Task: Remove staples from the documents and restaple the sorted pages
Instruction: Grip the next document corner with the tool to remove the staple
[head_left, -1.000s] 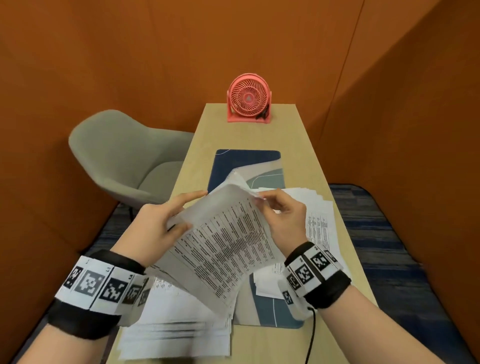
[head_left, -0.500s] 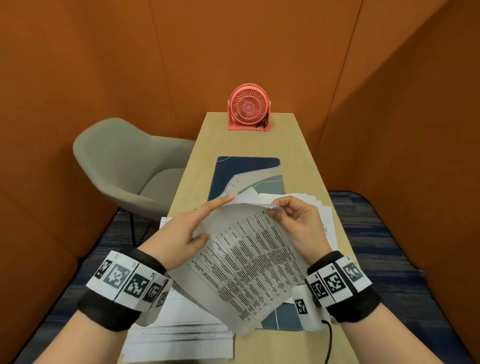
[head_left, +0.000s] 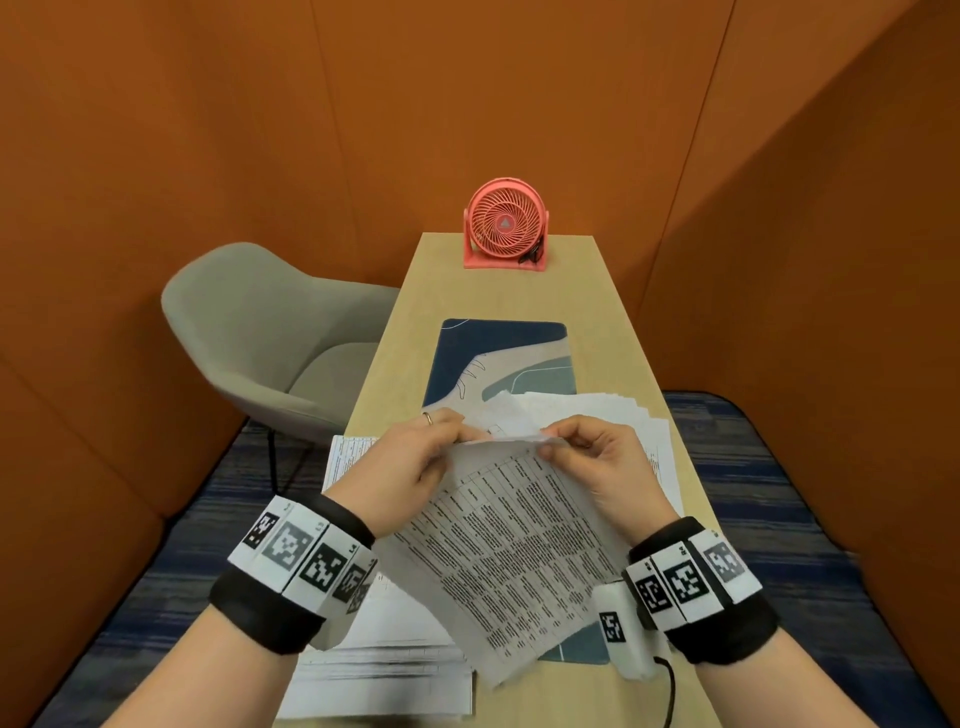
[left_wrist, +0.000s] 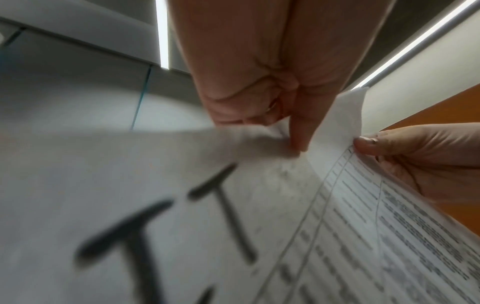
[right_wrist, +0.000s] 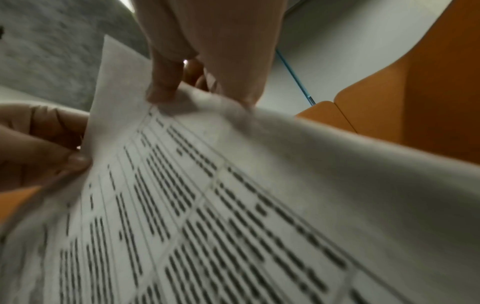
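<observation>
1. Documents (head_left: 509, 540), white sheets printed with a dense table, were held tilted between both hands above the table (head_left: 498, 291).
2. Left hand (head_left: 400, 467) pinched the top edge; right hand (head_left: 597, 462) pinched the corner just beside it.
3. Compared with half a second earlier, the left forefinger no longer pointed out but had curled onto the paper.

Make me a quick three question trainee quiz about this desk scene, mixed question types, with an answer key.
1. True or false: the left hand and the right hand both pinch the top edge of the printed white table sheet.
2. What stands at the far end of the light wooden desk? A) a lamp B) a pink round desk fan C) a mug
3. Fill in: the grey padded chair stands on the desk's ___ side.

Key: 1 true; 2 B; 3 left.
</observation>
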